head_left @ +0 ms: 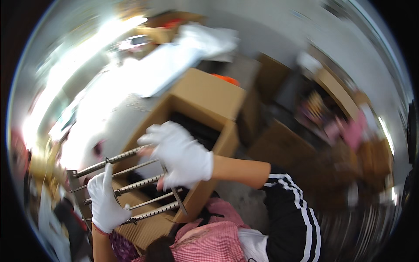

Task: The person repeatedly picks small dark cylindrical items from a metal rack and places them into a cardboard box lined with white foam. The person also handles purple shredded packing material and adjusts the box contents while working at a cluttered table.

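A metal rack (140,184) of parallel notched bars and thin rods, joined by end plates, is held tilted over an open cardboard box (206,95). At its left part is my left hand (106,199), white-gloved, with the thumb and fingers around the bars. My right hand (183,157), in a white glove with bare fingertips showing, grips the rack's right end near the end plate. Dark items (196,131) lie inside the box; what they are cannot be told.
White sheeting (170,65) covers a brightly lit surface at the upper left. Behind it stands another cardboard box (157,32). An orange thing (226,79) shows behind the open box. Cardboard (281,144) and blurred boxes fill the right side.
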Motion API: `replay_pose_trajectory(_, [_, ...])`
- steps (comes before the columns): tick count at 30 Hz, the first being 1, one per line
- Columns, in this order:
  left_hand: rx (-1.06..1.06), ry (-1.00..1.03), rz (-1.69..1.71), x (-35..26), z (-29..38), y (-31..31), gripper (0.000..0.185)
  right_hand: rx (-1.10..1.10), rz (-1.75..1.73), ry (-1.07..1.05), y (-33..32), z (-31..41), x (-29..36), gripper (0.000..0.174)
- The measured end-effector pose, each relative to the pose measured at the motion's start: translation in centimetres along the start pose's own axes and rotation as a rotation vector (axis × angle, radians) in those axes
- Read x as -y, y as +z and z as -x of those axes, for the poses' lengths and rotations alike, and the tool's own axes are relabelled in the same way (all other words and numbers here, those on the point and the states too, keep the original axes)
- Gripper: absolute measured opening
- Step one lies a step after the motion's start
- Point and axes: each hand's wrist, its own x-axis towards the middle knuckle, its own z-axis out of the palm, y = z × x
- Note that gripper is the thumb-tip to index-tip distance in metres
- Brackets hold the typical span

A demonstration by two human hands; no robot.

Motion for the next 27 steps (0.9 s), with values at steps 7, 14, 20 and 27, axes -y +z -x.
replay_pose_trajectory(7, [0.001, 0.858, 0.067, -15.9, -3.3, 4.4, 0.095, -0.256, 0.341, 0.492, 3.2, 16.9, 9.5, 0.060])
replay_pose_trajectory(14, [0.134, 1.155, 0.327, -19.2, -4.0, 7.1, 0.077, -0.406, 0.184, 1.521, 1.6, 37.8, 20.6, 0.074])
replay_pose_trajectory(20, [0.117, 0.634, 0.006, -11.9, -4.4, 17.8, 0.087, -0.733, 0.366, 2.224, 0.1, 53.9, 26.5, 0.059])
replay_pose_trajectory(27, [0.376, 0.154, 0.425, -10.4, -3.9, 22.1, 0.060, -0.715, 0.418, 2.308, -3.7, 69.7, 30.7, 0.043])
